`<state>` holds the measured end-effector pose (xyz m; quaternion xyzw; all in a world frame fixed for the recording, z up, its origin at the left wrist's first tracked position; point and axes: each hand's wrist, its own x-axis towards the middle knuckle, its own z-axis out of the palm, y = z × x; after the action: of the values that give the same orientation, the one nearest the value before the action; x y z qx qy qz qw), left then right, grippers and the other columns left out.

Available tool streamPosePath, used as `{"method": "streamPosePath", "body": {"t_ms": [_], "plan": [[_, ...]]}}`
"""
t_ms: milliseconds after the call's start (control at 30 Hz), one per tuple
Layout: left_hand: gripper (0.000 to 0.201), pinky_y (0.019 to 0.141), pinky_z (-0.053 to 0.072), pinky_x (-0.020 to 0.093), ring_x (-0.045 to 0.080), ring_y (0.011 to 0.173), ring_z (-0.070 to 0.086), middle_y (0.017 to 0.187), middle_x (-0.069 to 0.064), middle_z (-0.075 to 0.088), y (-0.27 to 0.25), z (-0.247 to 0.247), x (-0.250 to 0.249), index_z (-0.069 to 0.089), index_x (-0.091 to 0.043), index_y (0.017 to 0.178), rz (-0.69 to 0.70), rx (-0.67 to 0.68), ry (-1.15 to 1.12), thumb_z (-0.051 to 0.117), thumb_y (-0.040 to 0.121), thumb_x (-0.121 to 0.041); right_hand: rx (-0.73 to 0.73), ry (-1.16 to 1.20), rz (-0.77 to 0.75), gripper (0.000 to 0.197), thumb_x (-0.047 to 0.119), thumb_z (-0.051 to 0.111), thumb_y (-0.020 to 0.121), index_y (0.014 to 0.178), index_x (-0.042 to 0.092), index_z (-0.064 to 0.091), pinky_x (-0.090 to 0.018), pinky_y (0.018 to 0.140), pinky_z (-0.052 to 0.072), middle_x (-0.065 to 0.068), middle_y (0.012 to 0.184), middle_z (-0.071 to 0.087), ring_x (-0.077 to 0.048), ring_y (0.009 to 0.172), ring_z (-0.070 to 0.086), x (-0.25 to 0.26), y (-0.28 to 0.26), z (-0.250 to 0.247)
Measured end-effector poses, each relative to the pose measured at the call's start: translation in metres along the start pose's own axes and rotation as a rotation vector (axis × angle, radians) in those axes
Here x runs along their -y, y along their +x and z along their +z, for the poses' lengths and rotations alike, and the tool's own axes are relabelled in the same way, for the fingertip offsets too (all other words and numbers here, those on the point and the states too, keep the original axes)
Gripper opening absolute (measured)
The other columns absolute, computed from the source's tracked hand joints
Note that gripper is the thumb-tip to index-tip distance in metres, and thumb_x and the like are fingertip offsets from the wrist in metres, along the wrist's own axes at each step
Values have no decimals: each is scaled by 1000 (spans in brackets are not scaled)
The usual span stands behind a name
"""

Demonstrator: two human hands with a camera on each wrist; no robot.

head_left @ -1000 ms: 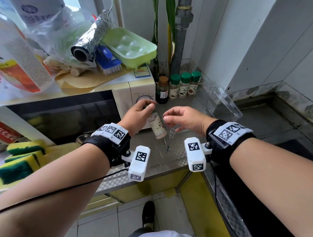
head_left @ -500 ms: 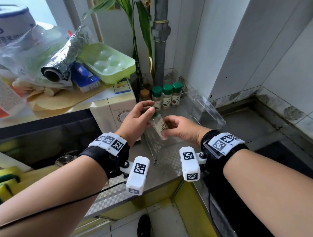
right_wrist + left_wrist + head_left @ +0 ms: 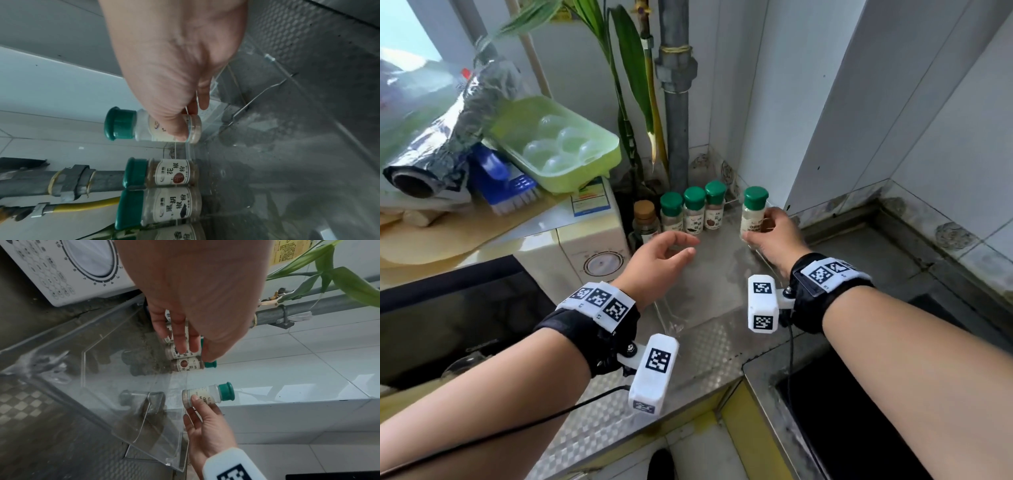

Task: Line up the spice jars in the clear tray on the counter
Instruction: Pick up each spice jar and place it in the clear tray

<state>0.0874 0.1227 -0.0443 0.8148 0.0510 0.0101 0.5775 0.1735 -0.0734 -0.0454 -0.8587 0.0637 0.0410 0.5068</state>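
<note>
The steel tabletop runs into a tiled corner, a sink to my right and a microwave to my left. Nearest me lies the front lip of the clear tray, a thin see-through plastic thing sitting on the metal; I judge it light and easily nudged, so I would not lean on it.

Over its floor hangs my left hand, fingers slack and loosely apart, holding nothing. Just beyond, my right hand has the pale spice jar pinched low on its body, thumb on one side and fingertips on the other, upright at the tray's right side; whether its base has touched down I cannot tell.

I judge it a small, light, stiff jar with a smooth label that could slip under a lazy pinch. The green cap is a push-on sort by the look, so I would hold the body, never the lid, and low down for steadiness.

Farther back stand three green-capped jars side by side, touching or nearly so, with a brown-capped bottle at their left. Behind them rise a grey pipe and a leafy plant.
</note>
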Motion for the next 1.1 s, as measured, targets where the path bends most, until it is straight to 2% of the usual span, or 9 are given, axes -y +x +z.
{"method": "streamPosePath", "body": {"t_ms": [267, 333, 433, 567, 733, 933, 1100], "plan": [[13, 46, 37, 6, -9, 43, 50, 74, -12, 60, 18, 2, 5, 64, -29, 102, -70, 70, 78, 59, 90, -27, -6, -73, -28, 39, 21, 75, 74, 110, 17, 62, -43, 96, 51, -5, 108, 72, -25, 100, 66, -1, 36, 17], [14, 47, 38, 6, -7, 47, 50, 75, -14, 60, 21, 2, 6, 64, -29, 103, -83, 76, 99, 59, 90, -29, -12, -89, -34, 37, 22, 74, 75, 110, 17, 62, -42, 94, 51, -5, 107, 71, -27, 101, 65, 0, 43, 23], [16, 49, 38, 7, -4, 56, 51, 80, -14, 61, 23, 2, 7, 64, -29, 105, -94, 97, 116, 58, 91, -30, -24, -106, -56, 36, 20, 73, 77, 111, 14, 61, -33, 89, 49, -7, 107, 71, -27, 101, 64, 0, 51, 30], [17, 48, 39, 4, -2, 64, 54, 88, -9, 64, 26, 2, 9, 64, -29, 107, -116, 120, 125, 58, 91, -31, -8, -117, -56, 37, 20, 74, 77, 111, 15, 60, -35, 88, 50, -7, 108, 70, -27, 100, 64, 2, 59, 35], [19, 47, 39, 4, -2, 65, 54, 88, -9, 64, 27, 2, 8, 64, -29, 109, -130, 131, 123, 57, 91, -31, 0, -129, -58, 38, 20, 74, 76, 111, 14, 60, -33, 84, 49, -8, 107, 70, -28, 100, 64, 0, 63, 38], [20, 48, 40, 6, -1, 66, 55, 91, -8, 64, 24, 3, 8, 63, -29, 110, -134, 122, 117, 57, 91, -31, -4, -145, -73, 42, 15, 70, 81, 121, 13, 57, -27, 85, 43, -8, 115, 68, -23, 98, 60, -2, 60, 35], [20, 49, 43, 6, 2, 67, 56, 94, -5, 64, 14, 5, 6, 63, -24, 110, -116, 59, 101, 58, 91, -26, -50, -149, -76, 44, 12, 62, 85, 128, 14, 53, -37, 97, 49, -9, 122, 63, -26, 111, 60, -9, 51, 17]]}}
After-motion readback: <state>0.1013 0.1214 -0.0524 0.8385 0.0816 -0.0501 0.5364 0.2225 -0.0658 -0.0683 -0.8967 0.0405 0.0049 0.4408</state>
